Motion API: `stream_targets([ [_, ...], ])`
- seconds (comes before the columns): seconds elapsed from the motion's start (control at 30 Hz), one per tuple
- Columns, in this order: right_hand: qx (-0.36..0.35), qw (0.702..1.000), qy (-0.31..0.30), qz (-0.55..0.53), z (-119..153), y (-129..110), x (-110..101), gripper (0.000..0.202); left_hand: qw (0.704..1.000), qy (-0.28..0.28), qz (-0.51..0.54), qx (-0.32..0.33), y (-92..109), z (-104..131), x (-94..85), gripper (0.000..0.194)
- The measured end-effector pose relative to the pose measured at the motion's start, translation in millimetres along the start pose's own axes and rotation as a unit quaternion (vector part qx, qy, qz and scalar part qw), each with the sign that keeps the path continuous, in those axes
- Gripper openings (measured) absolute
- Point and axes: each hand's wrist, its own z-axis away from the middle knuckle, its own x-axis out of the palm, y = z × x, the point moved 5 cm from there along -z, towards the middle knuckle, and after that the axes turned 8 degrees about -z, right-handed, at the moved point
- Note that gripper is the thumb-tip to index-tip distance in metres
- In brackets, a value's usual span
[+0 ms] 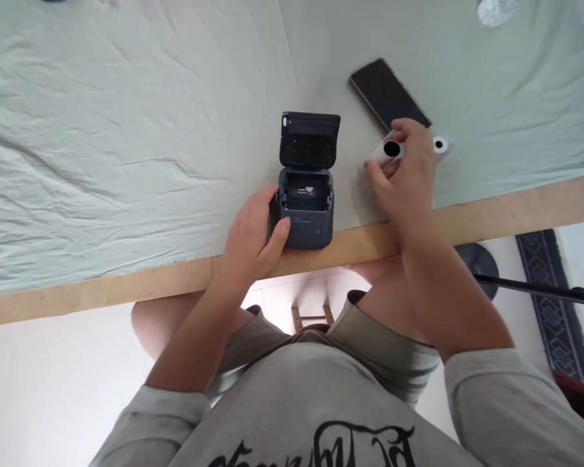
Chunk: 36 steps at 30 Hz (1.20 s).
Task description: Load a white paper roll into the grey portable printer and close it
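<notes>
A small dark blue printer-like device [307,228] stands at the table's front edge, its black lid [309,141] raised and its inner compartment showing. Against its left side rests my left hand [254,235], thumb on the front and fingers partly hidden behind, closed on the device. To the right, my right hand [409,175] has its fingers around a white paper roll [383,155] with a dark hollow core. Just right of that hand lies a second white roll [439,144] with a smaller core.
A black phone [388,94] lies behind my right hand. Pale green wrinkled cloth [150,130] covers the table, whose wooden edge [175,280] runs along the front. Clear plastic [495,11] sits at the back right. A dark round base with a pole [530,285] stands below right.
</notes>
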Motion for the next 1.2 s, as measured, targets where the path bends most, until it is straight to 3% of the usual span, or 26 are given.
stream_targets([
  [0.1, -0.011, 0.998, 0.053, 0.023, -2, -2, -2, 0.054, 1.000, -0.010, 0.003, 0.005, 1, 2, -0.4, 0.061],
  [0.23, -0.031, 0.995, -0.020, -0.091, 9, -22, 13, 0.063, 1.000, -0.020, 0.000, 0.010, 4, 2, -2.6, 0.061],
  [0.33, -0.076, 0.991, -0.072, -0.084, 17, -34, 22, 0.072, 1.000, -0.020, 0.002, 0.011, 6, 2, -3.5, 0.060],
  [0.5, -0.099, 0.991, -0.091, -0.024, 17, -31, 26, 0.063, 1.000, -0.021, 0.000, 0.008, 7, 1, -4.1, 0.062],
  [0.63, -0.088, 0.985, -0.108, -0.105, 19, -33, 27, 0.067, 1.000, -0.025, -0.001, 0.009, 7, 0, -4.6, 0.060],
  [0.83, -0.101, 0.990, -0.089, -0.038, 22, -34, 27, 0.063, 1.000, -0.029, -0.003, 0.003, 7, 1, -5.0, 0.058],
  [0.97, -0.080, 0.989, -0.101, -0.075, 22, -35, 27, 0.067, 1.000, -0.030, -0.010, -0.001, 7, 2, -4.4, 0.059],
  [1.13, -0.102, 0.991, -0.080, 0.010, 21, -39, 23, 0.048, 0.999, -0.032, -0.014, 0.002, 8, 2, -3.5, 0.060],
  [1.2, -0.089, 0.992, -0.082, -0.018, 21, -36, 24, 0.053, 0.999, -0.031, -0.012, 0.001, 8, 2, -3.8, 0.060],
])
